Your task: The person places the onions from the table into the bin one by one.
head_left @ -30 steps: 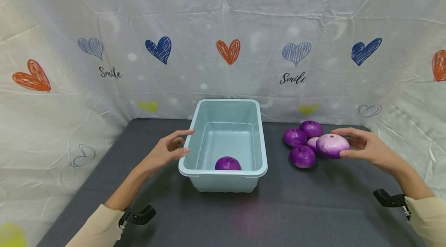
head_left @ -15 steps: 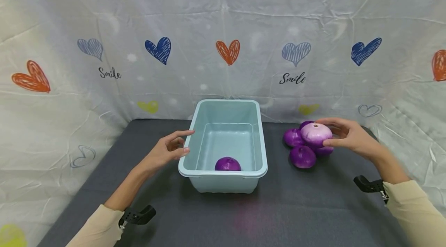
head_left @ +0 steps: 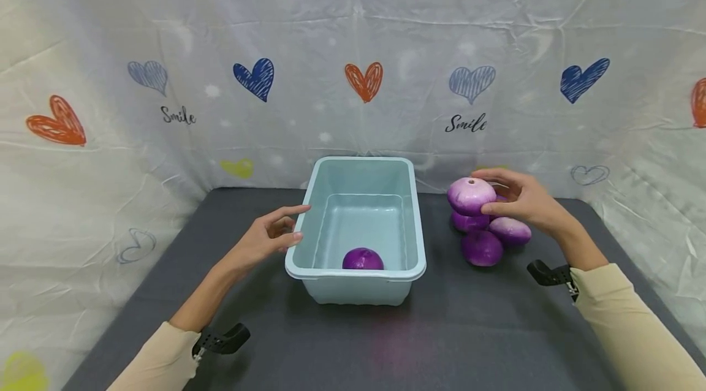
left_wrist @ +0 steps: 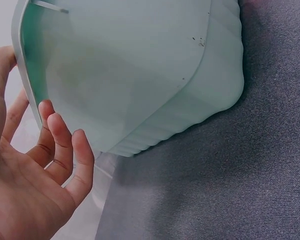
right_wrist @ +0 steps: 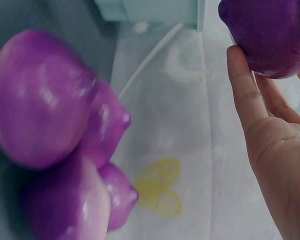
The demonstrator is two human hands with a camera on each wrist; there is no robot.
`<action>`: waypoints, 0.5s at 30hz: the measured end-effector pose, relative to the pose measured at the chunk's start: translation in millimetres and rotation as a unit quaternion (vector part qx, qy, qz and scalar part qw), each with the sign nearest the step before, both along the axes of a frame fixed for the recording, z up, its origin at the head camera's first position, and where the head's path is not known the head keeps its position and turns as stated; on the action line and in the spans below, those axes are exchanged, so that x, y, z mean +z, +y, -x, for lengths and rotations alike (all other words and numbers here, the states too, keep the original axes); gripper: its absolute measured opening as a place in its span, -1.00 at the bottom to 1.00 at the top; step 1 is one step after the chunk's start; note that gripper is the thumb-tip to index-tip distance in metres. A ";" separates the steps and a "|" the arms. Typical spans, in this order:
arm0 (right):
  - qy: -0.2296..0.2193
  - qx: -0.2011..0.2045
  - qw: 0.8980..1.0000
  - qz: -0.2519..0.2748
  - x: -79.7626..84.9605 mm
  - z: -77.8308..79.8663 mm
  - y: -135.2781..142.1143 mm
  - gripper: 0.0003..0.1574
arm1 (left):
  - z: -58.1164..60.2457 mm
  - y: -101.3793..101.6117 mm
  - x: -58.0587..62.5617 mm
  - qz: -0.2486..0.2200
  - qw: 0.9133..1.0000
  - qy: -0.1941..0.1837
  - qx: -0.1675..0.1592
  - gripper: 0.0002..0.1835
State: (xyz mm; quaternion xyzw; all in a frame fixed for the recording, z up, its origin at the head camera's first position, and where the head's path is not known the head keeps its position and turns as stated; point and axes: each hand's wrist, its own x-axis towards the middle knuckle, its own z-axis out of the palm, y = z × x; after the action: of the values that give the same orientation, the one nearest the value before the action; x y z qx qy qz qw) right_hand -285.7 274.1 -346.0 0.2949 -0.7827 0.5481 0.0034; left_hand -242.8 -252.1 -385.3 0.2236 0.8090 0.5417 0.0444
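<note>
My right hand (head_left: pixel 524 200) pinches a red onion (head_left: pixel 470 197), pale on top and purple below, holding it up over the other onions right of the tub. In the right wrist view the underside of this onion (right_wrist: pixel 270 37) sits against the fingers. My left hand (head_left: pixel 263 242) is at the left rim of a pale blue plastic tub (head_left: pixel 355 290). In the left wrist view that hand (left_wrist: pixel 35 180) has fingers on both sides of the rim, some curled against the outer wall. One purple onion (head_left: pixel 362 259) lies inside the tub, near its front wall.
Right of the tub, several onions lie clustered, among them a dark purple one (head_left: pixel 482 249) in front and a paler one (head_left: pixel 510 231). A dark grey cloth (head_left: pixel 441 330) covers the table. A white curtain (head_left: pixel 309 5) printed with hearts hangs behind and at the sides.
My right hand has carried the pale-topped onion leftward and upward across the cluster, uncovering the paler onion at its right. The left hand has stayed at the tub's rim.
</note>
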 end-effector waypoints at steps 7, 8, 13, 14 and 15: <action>0.001 0.030 0.999 0.014 3.2 10.5 -22.0 -0.27 | 0.3 0.7 0.0 -0.003 1.000 -0.002 0.003 -0.42; -0.003 0.032 0.999 0.016 4.1 11.2 -25.0 -0.27 | 0.3 0.7 0.2 -0.002 1.000 -0.003 0.003 -0.42; -0.018 0.041 0.999 0.023 8.3 17.0 -42.7 -0.26 | -0.2 0.2 0.8 0.000 1.000 -0.003 0.005 -0.42; -0.017 0.045 0.999 0.024 9.2 18.8 -46.7 -0.26 | -0.4 -0.1 0.6 0.000 1.000 -0.003 0.005 -0.42; -0.015 0.050 0.998 0.026 10.0 20.7 -50.9 -0.26 | -0.7 -0.4 0.4 -0.001 1.000 -0.003 0.006 -0.42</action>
State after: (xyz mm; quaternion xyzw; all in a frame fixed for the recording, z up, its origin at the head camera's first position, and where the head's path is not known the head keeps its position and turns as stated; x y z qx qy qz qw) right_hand -306.4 223.3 -336.0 0.3255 -0.7525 0.5718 -0.0280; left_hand -242.1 -252.5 -384.8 0.2172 0.8099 0.5432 0.0438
